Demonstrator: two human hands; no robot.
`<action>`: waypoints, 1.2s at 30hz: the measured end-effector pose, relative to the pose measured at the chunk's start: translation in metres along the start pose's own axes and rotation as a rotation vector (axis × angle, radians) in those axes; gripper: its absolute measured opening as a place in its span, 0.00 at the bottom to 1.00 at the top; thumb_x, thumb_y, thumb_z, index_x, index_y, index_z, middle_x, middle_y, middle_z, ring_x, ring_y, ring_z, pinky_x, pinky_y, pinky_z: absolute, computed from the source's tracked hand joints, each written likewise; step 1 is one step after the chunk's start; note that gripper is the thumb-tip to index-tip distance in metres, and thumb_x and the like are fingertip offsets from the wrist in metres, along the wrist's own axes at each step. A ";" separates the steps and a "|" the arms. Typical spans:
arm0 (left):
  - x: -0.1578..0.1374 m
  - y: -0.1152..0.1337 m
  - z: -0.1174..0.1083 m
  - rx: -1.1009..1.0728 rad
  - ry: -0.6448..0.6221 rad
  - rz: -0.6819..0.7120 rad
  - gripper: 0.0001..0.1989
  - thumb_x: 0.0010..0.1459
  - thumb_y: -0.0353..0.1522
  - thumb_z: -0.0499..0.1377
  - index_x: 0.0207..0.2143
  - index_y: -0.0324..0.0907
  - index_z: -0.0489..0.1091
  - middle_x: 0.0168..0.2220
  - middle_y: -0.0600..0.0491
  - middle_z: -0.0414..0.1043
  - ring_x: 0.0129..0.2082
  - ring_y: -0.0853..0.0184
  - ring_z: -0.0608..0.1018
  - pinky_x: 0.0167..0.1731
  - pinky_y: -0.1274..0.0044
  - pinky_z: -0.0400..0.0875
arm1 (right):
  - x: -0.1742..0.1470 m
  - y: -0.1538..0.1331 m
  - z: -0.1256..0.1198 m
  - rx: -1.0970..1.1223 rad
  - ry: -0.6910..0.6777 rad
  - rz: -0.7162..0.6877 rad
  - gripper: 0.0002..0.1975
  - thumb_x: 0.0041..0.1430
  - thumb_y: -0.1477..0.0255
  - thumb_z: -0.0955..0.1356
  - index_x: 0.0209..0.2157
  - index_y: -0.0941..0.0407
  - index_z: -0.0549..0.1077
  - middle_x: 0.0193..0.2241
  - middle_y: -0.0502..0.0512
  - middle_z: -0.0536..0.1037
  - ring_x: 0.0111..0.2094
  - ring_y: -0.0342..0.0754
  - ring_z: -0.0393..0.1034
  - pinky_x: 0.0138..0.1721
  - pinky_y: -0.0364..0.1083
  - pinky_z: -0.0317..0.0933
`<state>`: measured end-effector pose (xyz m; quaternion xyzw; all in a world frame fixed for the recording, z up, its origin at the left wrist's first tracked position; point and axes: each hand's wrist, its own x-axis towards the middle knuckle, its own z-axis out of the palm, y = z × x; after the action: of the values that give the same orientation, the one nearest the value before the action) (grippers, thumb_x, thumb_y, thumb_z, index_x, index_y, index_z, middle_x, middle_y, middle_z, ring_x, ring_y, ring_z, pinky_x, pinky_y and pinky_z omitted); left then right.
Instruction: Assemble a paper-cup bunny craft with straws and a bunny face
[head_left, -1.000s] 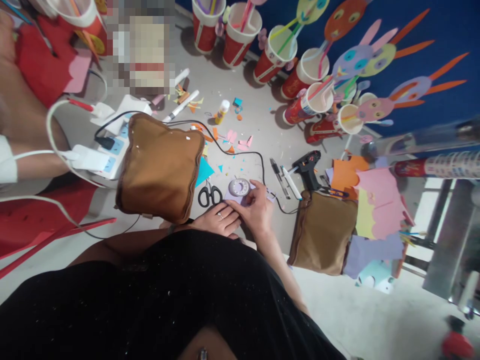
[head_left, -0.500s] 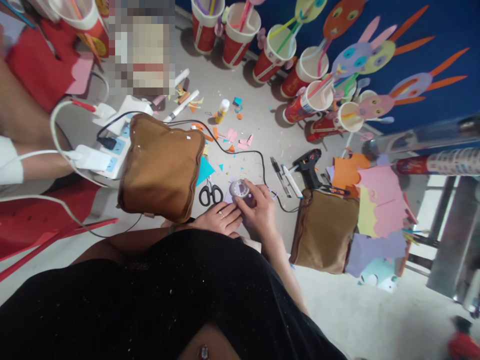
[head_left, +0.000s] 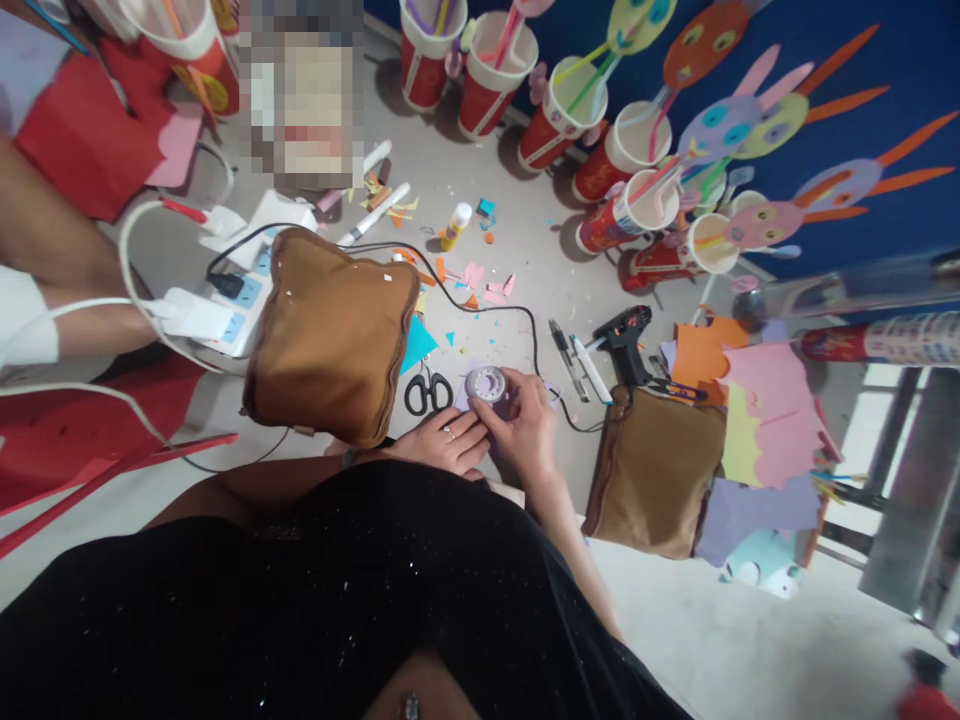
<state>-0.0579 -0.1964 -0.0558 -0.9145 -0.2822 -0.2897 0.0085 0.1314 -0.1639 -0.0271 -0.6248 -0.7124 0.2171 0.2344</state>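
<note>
Between the thumb and fingers of my right hand (head_left: 529, 420) is a small round whitish ring (head_left: 486, 384), like a tape roll, with marks around its face. Under it lies a piece of lilac paper (head_left: 466, 392), mostly covered by my hands. My left hand (head_left: 448, 440), with a ring on one finger, rests flat beside it, fingers stretched out towards the right hand. Just beyond the left fingers lie black-handled scissors (head_left: 428, 394), their blades partly over a blue paper scrap (head_left: 420, 345).
A brown cushion (head_left: 334, 340) lies left by a power strip (head_left: 244, 318); another brown cushion (head_left: 660, 470) is right. A glue gun (head_left: 628, 340), pens (head_left: 589, 370), a glue stick (head_left: 456, 226) and cut papers (head_left: 772, 390) surround the hands. Red paper cups (head_left: 559, 115) line the back.
The view has shifted slightly, so everything sits a little further right and lower. The round whitish ring shows its face at a slightly different tilt. Both hands stay close together.
</note>
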 end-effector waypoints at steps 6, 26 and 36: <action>0.003 -0.001 -0.005 0.000 -0.001 -0.001 0.22 0.76 0.42 0.52 0.49 0.36 0.79 0.49 0.44 0.84 0.51 0.57 0.83 0.51 0.65 0.76 | -0.007 0.003 -0.002 0.005 0.011 -0.034 0.24 0.67 0.56 0.72 0.59 0.51 0.74 0.39 0.55 0.78 0.32 0.48 0.70 0.37 0.50 0.70; 0.008 0.002 -0.006 0.040 0.042 -0.053 0.19 0.75 0.42 0.53 0.46 0.41 0.79 0.47 0.49 0.86 0.49 0.61 0.84 0.50 0.69 0.77 | -0.004 0.003 -0.007 0.117 -0.070 0.035 0.23 0.67 0.58 0.73 0.59 0.53 0.78 0.26 0.47 0.72 0.28 0.47 0.67 0.36 0.49 0.70; 0.008 0.005 -0.005 -0.012 0.040 -0.087 0.11 0.71 0.35 0.59 0.46 0.40 0.78 0.47 0.48 0.86 0.48 0.60 0.85 0.51 0.69 0.76 | 0.001 0.000 -0.011 0.173 -0.103 0.066 0.23 0.66 0.60 0.74 0.59 0.54 0.79 0.26 0.46 0.72 0.27 0.46 0.65 0.34 0.47 0.69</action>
<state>-0.0529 -0.1977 -0.0468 -0.8954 -0.3198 -0.3097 -0.0038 0.1376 -0.1626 -0.0186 -0.6133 -0.6811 0.3175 0.2433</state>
